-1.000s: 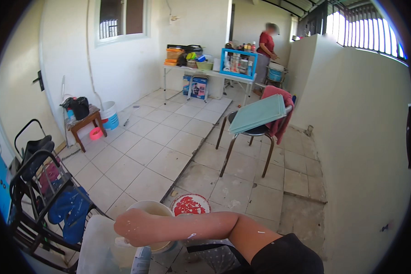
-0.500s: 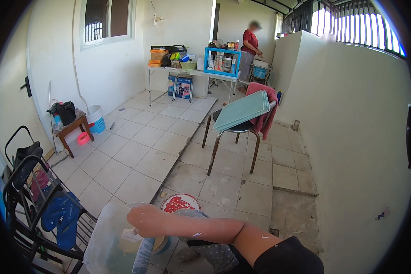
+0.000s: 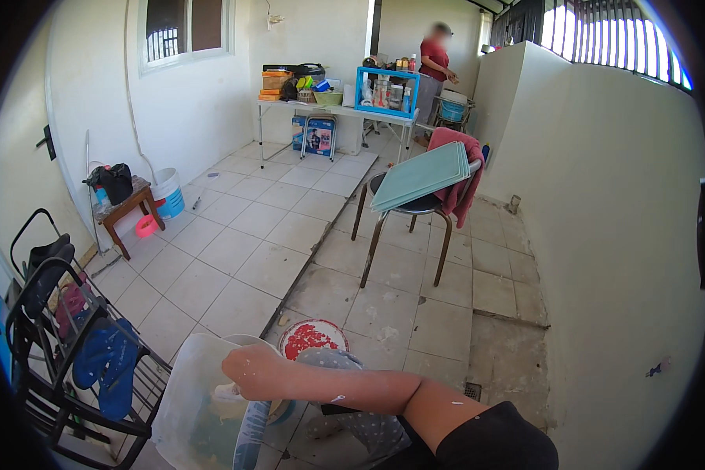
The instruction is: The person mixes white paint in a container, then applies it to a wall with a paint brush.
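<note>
My right arm reaches across from the lower right. My right hand (image 3: 252, 374), with white flecks on it, is closed at the rim of a translucent plastic tub (image 3: 174, 401). Below my fingers shows a small whitish piece (image 3: 227, 392); what it belongs to is hidden by the hand. Cloudy pale liquid and a beige patch show in the tub. Close behind my hand is a round white lid or bucket top (image 3: 315, 327) splashed with red. A blue rim shows partly under my wrist. My left hand is out of view.
A black metal rack (image 3: 78, 368) with blue sandals stands at the left. Ahead, a chair (image 3: 415, 205) carries pale green panels (image 3: 427, 176) and a red towel. A low floor step runs between. Beyond are a wooden stool (image 3: 129, 205), a loaded table (image 3: 345, 111) and a person (image 3: 433, 63).
The view has shifted a little, so the room appears slightly higher. My closed right hand stays over the tub, moved barely at all. The person at the back has shifted slightly.
</note>
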